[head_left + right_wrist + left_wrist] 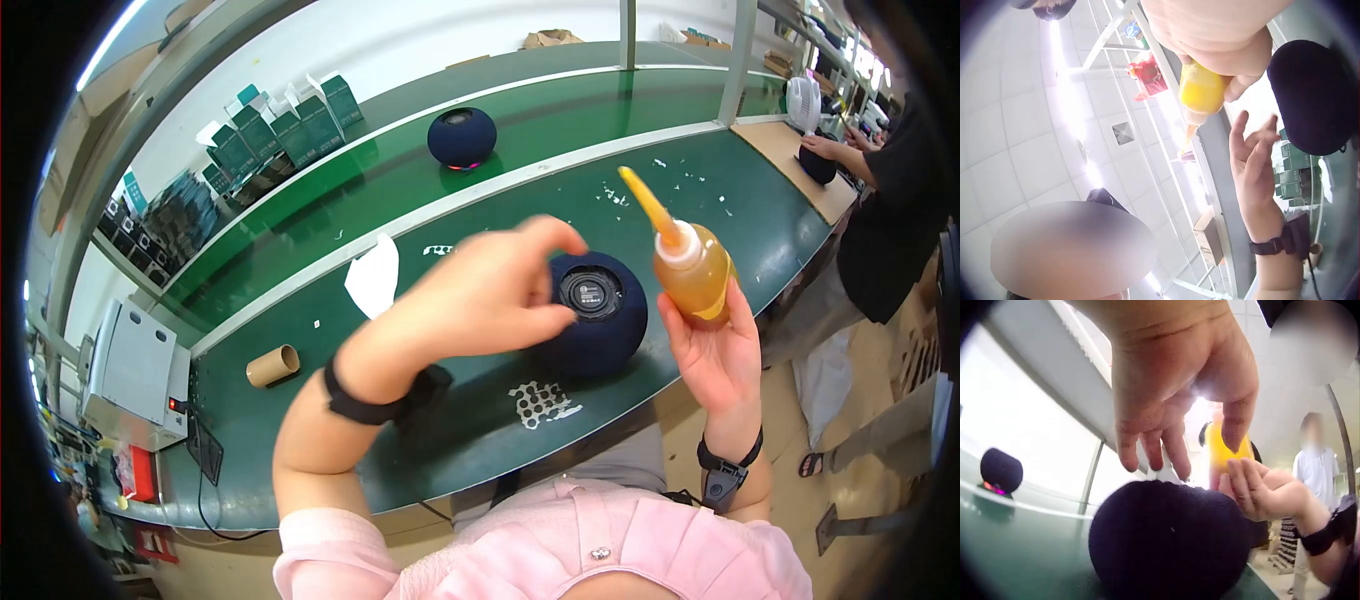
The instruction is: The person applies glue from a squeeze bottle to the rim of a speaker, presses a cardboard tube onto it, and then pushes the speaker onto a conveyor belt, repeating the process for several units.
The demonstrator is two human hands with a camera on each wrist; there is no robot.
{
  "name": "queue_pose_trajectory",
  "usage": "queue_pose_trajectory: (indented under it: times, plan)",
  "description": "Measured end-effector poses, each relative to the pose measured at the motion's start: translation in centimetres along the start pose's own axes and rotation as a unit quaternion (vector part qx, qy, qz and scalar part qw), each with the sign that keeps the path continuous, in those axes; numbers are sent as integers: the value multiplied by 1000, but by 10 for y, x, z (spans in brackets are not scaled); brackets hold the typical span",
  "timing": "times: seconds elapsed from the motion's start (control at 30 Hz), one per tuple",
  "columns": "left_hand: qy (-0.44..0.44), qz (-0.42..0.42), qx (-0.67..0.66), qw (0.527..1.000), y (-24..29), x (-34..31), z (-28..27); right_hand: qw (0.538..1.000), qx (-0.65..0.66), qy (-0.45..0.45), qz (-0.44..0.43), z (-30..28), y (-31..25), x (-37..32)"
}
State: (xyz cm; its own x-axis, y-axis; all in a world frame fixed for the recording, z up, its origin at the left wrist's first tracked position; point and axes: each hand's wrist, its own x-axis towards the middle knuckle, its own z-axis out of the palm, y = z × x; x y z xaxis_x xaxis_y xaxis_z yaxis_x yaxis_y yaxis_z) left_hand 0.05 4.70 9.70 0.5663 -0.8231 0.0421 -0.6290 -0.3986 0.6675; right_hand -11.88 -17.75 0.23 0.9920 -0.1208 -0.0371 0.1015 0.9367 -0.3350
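Left hand (490, 295), fingers apart, is hovering over the speaker (612, 342); right hand (715, 365) is gripping the bottle (695, 278) nozzle-up, likely needing tipping before dispensing.

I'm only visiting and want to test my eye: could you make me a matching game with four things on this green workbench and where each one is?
Things:
1. squeeze bottle
2. near speaker
3. far speaker
4. cardboard tube

Places:
A. lying on its side, leftmost of the four
B. held in the right hand
C. farthest back, untouched
D. beneath the left hand

Pairs: 1-B, 2-D, 3-C, 4-A
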Motion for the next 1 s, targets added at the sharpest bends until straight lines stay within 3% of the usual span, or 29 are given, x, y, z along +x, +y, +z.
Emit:
queue_pose_trajectory:
  times: [0.03, 0.1, 0.17, 0.23, 0.3, 0.4, 0.5, 0.63, 0.7, 0.77, 0.83, 0.87, 1.0]
  plan:
    - [50, -8, 9, 999, 5, -15, -13, 1000, 22, -2, 1, -4, -3, -3]
    - [220, 69, -146, 962, 3, -52, -23, 999, 48, -3, 2, -13, -8, -7]
    - [297, 78, -238, 921, 14, -89, -23, 999, 50, -11, -15, -24, -11, -9]
    - [318, 112, -247, 909, 11, -120, -15, 997, 78, -12, 14, -29, -10, -9]
    - [221, 127, -195, 947, 6, -142, -18, 993, 106, -13, 46, -33, -8, -9]
    - [8, 96, -69, 993, -4, -155, -15, 988, 135, -33, 73, -40, -6, -11]
    - [-55, -1, -72, 996, -22, -156, 12, 986, 131, -20, 101, -53, -10, -17]
    - [32, -78, 2, 996, -43, -148, 40, 989, 110, -15, 99, -64, -15, -27]
    - [144, -216, -226, 939, -46, -143, 47, 989, 110, -17, 102, -69, -17, -32]
    - [172, -212, -215, 938, -39, -125, 46, 992, 97, 3, 84, -69, -18, -36]
    - [231, -38, -126, 964, -41, -108, 43, 990, 98, -17, 95, -79, -19, -37]
    - [218, 28, 5, 976, -36, -96, 33, 989, 99, -38, 105, -82, -19, -37]
    - [175, 60, 128, 974, -7, -44, 18, 992, 91, 15, 88, -74, -18, -40]
